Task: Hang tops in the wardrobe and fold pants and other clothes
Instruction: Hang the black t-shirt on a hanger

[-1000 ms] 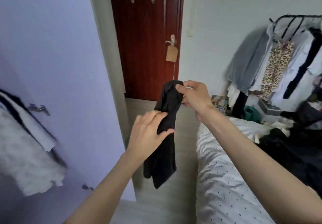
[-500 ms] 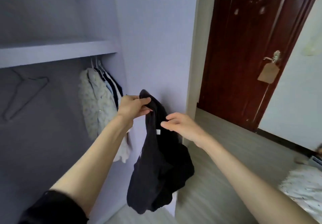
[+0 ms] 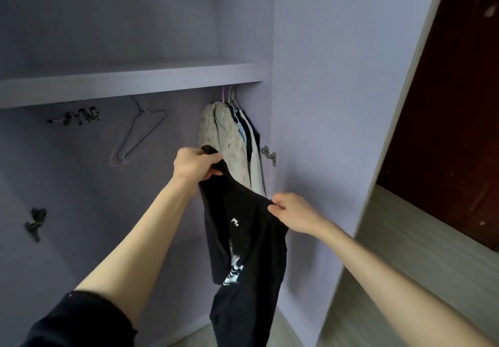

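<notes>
Both hands hold a black top (image 3: 243, 241) in the air in front of the open wardrobe (image 3: 135, 84). The left hand (image 3: 195, 164) grips one upper edge of the cloth in a closed fist, raised higher and closer to the hanging space. The right hand (image 3: 293, 211) pinches the other upper edge between thumb and curled fingers, lower and nearer the wardrobe's right side panel (image 3: 324, 103). The top sags between them and hangs down toward the floor (image 3: 405, 238), a pale printed design showing on its front.

Under the shelf, at the right end of the hanging space, a tight bunch of hung garments (image 3: 232, 141) sits directly behind the left hand and the top, just beside the side panel. An empty wire hanger (image 3: 140, 133) hangs well to the left of them, tilted. Dark clips (image 3: 77, 117) sit near the shelf's left end, with another dark clip (image 3: 35, 222) lower on the left wall. A metal hinge (image 3: 268, 154) is fixed to the side panel. A dark red door (image 3: 445, 130) stands at the right.
</notes>
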